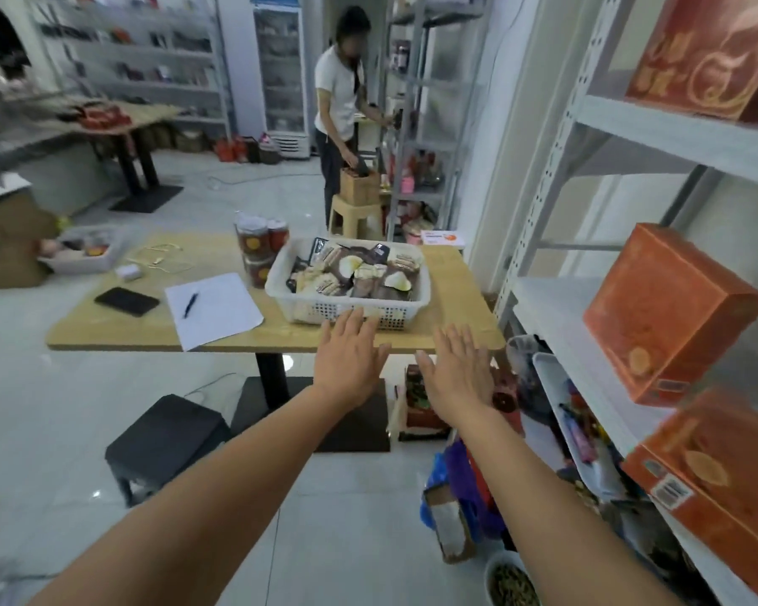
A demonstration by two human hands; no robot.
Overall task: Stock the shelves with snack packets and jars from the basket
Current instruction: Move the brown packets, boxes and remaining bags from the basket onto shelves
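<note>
Head view. Left hand (346, 356) and right hand (456, 369) both stretched forward, palms down, fingers straight and slightly spread, holding nothing. White basket (316, 310) sits on the desk (456, 290) just beyond the left hand's fingertips; contact cannot be told. Snack packets (359, 273) fill the basket. Jars (259, 247) stand beyond and left of the left hand, touching the basket's far-left corner. Shelves (556, 308) to the right of the right hand carry orange boxes (670, 317). Paper (213, 308) with pen (190, 304) lies left of the left hand.
</note>
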